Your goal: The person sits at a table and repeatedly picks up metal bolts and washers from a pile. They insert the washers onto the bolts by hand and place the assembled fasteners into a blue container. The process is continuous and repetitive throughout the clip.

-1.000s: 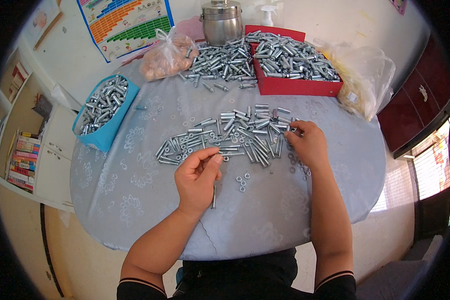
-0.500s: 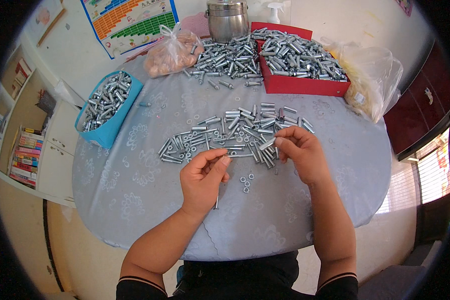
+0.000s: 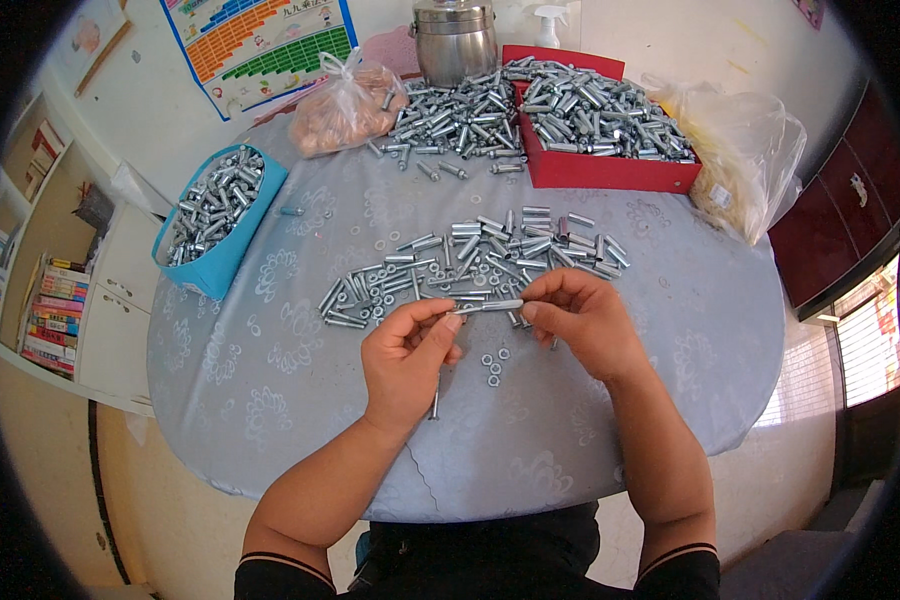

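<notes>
My left hand (image 3: pixel 402 352) is closed in a pinch on the head end of a thin bolt (image 3: pixel 466 310), which points to the right. My right hand (image 3: pixel 588 322) pinches a silver metal sleeve (image 3: pixel 505 305). The sleeve lies in line with the bolt and seems to be around its far end. Just beyond both hands spreads a loose pile of sleeves, bolts, nuts and washers (image 3: pixel 467 255). A few hex nuts (image 3: pixel 493 367) sit apart between my forearms. Another bolt (image 3: pixel 434 402) shows beside my left wrist, partly hidden by it.
A blue bin (image 3: pixel 232 262) full of assembled bolts stands at the left. At the back are a tied bag (image 3: pixel 342 110), a heap of bolts (image 3: pixel 450 115), a steel pot (image 3: pixel 454 45), a filled red box (image 3: pixel 610 175) and a clear plastic bag (image 3: pixel 745 170). A grey cloth covers the table.
My right hand has moved left and slightly down, bringing the sleeve from the pile's right side to the bolt's end. My left hand has barely moved.
</notes>
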`<state>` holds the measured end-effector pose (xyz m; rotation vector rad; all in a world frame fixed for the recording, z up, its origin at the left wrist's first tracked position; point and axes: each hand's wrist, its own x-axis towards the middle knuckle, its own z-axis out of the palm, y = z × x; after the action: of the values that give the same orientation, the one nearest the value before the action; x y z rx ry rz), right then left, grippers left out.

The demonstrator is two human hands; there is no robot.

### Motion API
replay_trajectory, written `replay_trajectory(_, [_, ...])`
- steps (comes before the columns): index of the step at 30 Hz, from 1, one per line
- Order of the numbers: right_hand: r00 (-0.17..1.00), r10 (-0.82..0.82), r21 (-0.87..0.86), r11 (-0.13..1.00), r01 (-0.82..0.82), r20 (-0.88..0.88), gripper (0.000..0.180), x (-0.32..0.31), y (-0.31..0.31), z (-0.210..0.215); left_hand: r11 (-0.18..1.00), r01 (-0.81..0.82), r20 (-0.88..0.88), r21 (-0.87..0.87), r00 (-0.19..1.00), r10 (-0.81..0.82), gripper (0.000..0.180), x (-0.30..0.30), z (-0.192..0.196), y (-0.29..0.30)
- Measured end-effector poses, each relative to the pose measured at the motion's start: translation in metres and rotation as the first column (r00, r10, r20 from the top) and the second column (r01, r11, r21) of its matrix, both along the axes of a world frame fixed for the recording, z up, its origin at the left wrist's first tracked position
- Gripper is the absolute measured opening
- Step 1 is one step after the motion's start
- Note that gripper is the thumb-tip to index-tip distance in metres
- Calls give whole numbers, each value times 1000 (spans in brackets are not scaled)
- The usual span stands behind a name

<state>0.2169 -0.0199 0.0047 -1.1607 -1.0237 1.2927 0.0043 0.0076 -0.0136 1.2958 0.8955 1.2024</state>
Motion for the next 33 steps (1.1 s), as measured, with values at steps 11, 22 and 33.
replay_trajectory(11, [990,64,21,998,-67,128,15,-8,-2,-1,990,136,-40,-18,990,-137,28,2,-4,-3])
replay_trajectory(22, [941,-187,134,979,154,281,14,1,-4,9,993,115,-35,-38,993,-116,24,-3,0,1])
replay_trajectory(33, [566,-231,127,968,217,791,12,50,-26,25,974,213,42,-83,977,-210,15,1,-1,-1])
